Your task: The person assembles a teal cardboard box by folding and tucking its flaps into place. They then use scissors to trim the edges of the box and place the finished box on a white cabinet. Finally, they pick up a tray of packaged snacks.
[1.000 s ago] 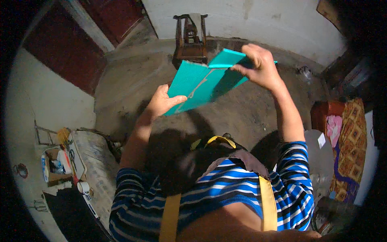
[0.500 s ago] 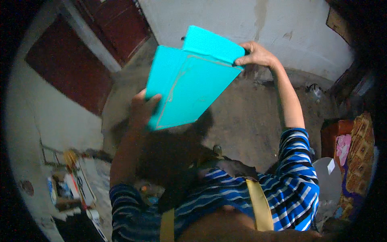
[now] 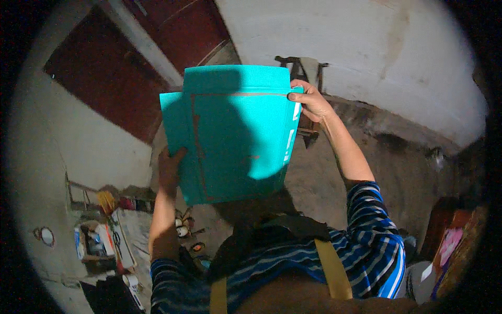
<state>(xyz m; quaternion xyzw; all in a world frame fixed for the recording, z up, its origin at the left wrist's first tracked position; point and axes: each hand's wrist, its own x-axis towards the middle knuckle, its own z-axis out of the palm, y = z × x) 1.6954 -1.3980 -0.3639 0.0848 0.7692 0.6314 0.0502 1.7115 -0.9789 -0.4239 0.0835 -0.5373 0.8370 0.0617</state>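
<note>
I hold up a large turquoise sheet of card with creased flaps (image 3: 209,131) in front of me, much like a flattened folder or box. A brown line runs along its creases, and white print shows on its right side strip. My left hand (image 3: 170,168) is closed on its lower left edge, with the thumb on the near face. My right hand (image 3: 311,102) pinches the upper right corner, the thumb in front and the other fingers partly hidden behind. A dark shadow covers much of the card's middle.
A dark wooden stand or chair (image 3: 309,131) is by the far wall, partly behind the card. At left, an open box of small items (image 3: 95,242) sits on a cluttered surface. Dark red doors (image 3: 104,73) are at far left; pink cloth (image 3: 452,245) lies at right.
The card has swung from a tilt to nearly upright and come lower, so its right strip with white print now shows. Both hands have moved with it, still gripping. My view has shifted.
</note>
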